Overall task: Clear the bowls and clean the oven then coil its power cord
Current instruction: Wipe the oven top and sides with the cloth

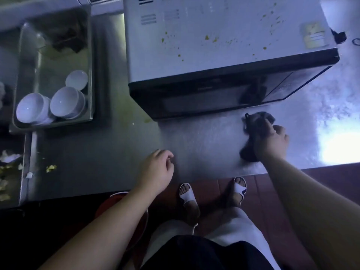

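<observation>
The silver oven [224, 41] stands at the back of the steel counter [204, 141], its top spotted with green-yellow crumbs and its dark door facing me. My right hand [271, 141] grips a dark cloth [255, 123] lying on the counter just in front of the oven's right side. Near the counter's front edge hovers my left hand [158, 168], fingers loosely curled and holding nothing. Three white bowls [66, 102] sit in the steel sink [89, 61] at the left. A dark plug [340, 37] and a bit of cord [356, 41] show at the oven's far right.
A dark rag [68, 36] lies at the back of the sink. Food scraps [51, 168] and crumpled paper [8, 155] sit at the left. A red bin [109, 203] stands under the counter beside my sandalled feet [189, 197]. Bright glare covers the counter's right end [339, 149].
</observation>
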